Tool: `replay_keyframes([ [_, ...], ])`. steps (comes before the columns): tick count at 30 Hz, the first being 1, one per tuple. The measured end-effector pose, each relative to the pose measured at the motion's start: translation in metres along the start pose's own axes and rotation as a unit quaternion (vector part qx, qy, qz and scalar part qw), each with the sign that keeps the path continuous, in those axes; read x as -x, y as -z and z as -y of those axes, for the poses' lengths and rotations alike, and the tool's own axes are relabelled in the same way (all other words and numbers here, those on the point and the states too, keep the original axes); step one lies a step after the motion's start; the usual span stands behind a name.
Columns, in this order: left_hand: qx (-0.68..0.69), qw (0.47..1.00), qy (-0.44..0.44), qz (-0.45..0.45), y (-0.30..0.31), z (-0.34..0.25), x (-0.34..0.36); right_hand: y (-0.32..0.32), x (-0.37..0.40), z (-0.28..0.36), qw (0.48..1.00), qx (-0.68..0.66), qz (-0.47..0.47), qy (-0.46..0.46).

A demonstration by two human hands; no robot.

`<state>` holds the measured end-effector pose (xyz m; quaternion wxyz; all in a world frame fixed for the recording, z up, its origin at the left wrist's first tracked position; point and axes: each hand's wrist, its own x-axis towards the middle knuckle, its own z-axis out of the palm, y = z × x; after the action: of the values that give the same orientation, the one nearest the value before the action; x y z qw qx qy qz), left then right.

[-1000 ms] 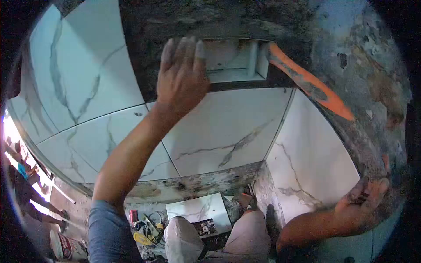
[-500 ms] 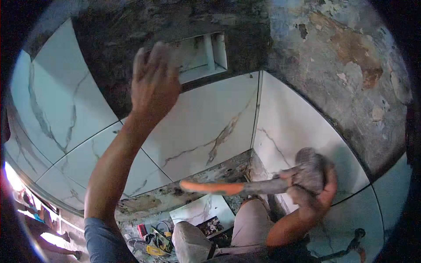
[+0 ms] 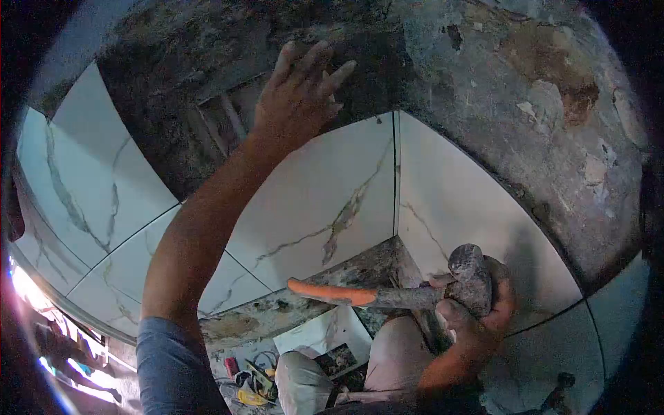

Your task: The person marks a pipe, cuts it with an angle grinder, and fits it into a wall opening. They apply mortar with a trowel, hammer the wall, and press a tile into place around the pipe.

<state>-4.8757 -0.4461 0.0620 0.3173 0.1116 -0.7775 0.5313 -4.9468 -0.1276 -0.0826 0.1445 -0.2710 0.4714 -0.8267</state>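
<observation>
My left hand (image 3: 301, 93) is raised at the dark bare wall (image 3: 159, 76), its fingers apart and nothing held. It overlaps a framed rectangular recess (image 3: 225, 121) in that wall and hides much of it, just above the top edge of a white marbled tile (image 3: 311, 187). My right hand (image 3: 477, 311) is wrapped round the dark head of a mallet (image 3: 469, 273) in front of my body. The mallet's orange-tipped handle (image 3: 332, 292) points left, roughly level, over my knees.
White veined tiles (image 3: 114, 159) line the lower walls, meeting in a corner. Rough plaster (image 3: 512, 90) covers the upper right. Below lie a tile piece with a cut-out (image 3: 325, 332) and several small tools (image 3: 252, 380). A dark tool (image 3: 557, 391) shows at the lower right.
My left hand has moved right across the wall recess, uncovering its left part, and its fingers have spread. My right hand, still gripping the mallet head, has shifted slightly left.
</observation>
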Motion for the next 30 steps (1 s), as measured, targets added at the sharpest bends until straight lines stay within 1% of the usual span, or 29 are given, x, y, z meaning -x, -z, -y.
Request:
replay_keyframes([
  [3, 0.012, 1.0, 0.017, 0.006, 0.004, -0.004, 0.0, 0.007, -0.002, -0.001, 1.0, -0.018, 0.005, -0.012],
  [5, 0.05, 0.998, 0.009, -0.021, 0.008, -0.002, -0.001, 0.015, -0.007, -0.002, 0.995, 0.025, 0.084, -0.053],
  [6, 0.05, 0.999, 0.011, -0.016, 0.015, 0.0, 0.002, 0.014, -0.007, -0.003, 0.994, 0.025, 0.086, -0.057],
  [8, 0.104, 0.994, -0.023, 0.019, 0.039, 0.002, 0.013, 0.009, -0.01, -0.011, 0.99, 0.001, 0.127, -0.066],
  [9, 0.138, 0.989, 0.005, 0.05, 0.057, 0.005, 0.027, 0.003, -0.011, -0.018, 0.989, 0.002, 0.13, -0.072],
  [10, 0.172, 0.981, 0.034, 0.081, 0.079, 0.008, 0.048, -0.005, -0.011, -0.028, 0.983, -0.016, 0.152, -0.104],
  [11, 0.249, 0.956, 0.094, 0.127, 0.102, 0.006, 0.073, -0.015, -0.009, -0.04, 0.974, -0.033, 0.175, -0.138],
  [12, 0.323, 0.918, 0.154, 0.172, 0.125, 0.002, 0.103, -0.024, -0.004, -0.056, 0.965, -0.04, 0.209, -0.155],
  [13, 0.356, 0.898, 0.173, 0.189, 0.142, -0.004, 0.143, -0.033, 0.002, -0.077, 0.953, -0.048, 0.243, -0.173],
  [14, 0.393, 0.845, 0.213, 0.292, 0.161, -0.01, 0.181, -0.04, 0.011, -0.104, 0.934, -0.013, 0.298, -0.195],
  [15, 0.459, 0.766, 0.263, 0.366, 0.178, -0.022, 0.216, -0.047, 0.022, -0.132, 0.91, 0.02, 0.351, -0.218],
  [16, 0.448, 0.737, 0.264, 0.432, 0.19, -0.042, 0.258, -0.058, 0.037, -0.152, 0.906, 0.068, 0.365, -0.202],
  [18, 0.412, 0.699, 0.297, 0.504, 0.214, -0.103, 0.321, -0.085, 0.076, -0.19, 0.884, 0.082, 0.398, -0.23],
  [19, 0.475, 0.625, 0.36, 0.503, 0.223, -0.128, 0.366, -0.098, 0.1, -0.208, 0.869, 0.062, 0.41, -0.271],
  [21, 0.396, 0.49, 0.489, 0.603, 0.237, -0.181, 0.418, -0.119, 0.154, -0.251, 0.836, 0.036, 0.422, -0.349],
  [22, 0.4, 0.468, 0.493, 0.614, 0.24, -0.199, 0.451, -0.127, 0.187, -0.283, 0.812, 0.013, 0.432, -0.391],
  [23, 0.366, 0.478, 0.533, 0.595, 0.246, -0.216, 0.489, -0.131, 0.216, -0.306, 0.788, -0.009, 0.441, -0.43],
  [24, 0.328, 0.491, 0.572, 0.57, 0.249, -0.232, 0.528, -0.137, 0.234, -0.316, 0.778, 0.104, 0.493, -0.375],
  [25, 0.332, 0.482, 0.579, 0.568, 0.253, -0.252, 0.57, -0.145, 0.243, -0.325, 0.756, 0.212, 0.541, -0.301],
  [26, 0.317, 0.452, 0.649, 0.523, 0.271, -0.28, 0.614, -0.138, 0.263, -0.348, 0.722, 0.259, 0.587, -0.259],
  [27, 0.297, 0.411, 0.712, 0.486, 0.286, -0.302, 0.642, -0.125, 0.274, -0.375, 0.738, 0.288, 0.558, -0.247],
  [28, 0.293, 0.399, 0.719, 0.489, 0.289, -0.313, 0.652, -0.116, 0.272, -0.395, 0.753, 0.315, 0.529, -0.233],
  [29, 0.259, 0.34, 0.748, 0.508, 0.295, -0.32, 0.662, -0.102, 0.256, -0.397, 0.744, 0.373, 0.47, -0.293],
  [30, 0.223, 0.279, 0.773, 0.525, 0.303, -0.328, 0.673, -0.067, 0.261, -0.448, 0.824, 0.406, 0.382, -0.102],
])
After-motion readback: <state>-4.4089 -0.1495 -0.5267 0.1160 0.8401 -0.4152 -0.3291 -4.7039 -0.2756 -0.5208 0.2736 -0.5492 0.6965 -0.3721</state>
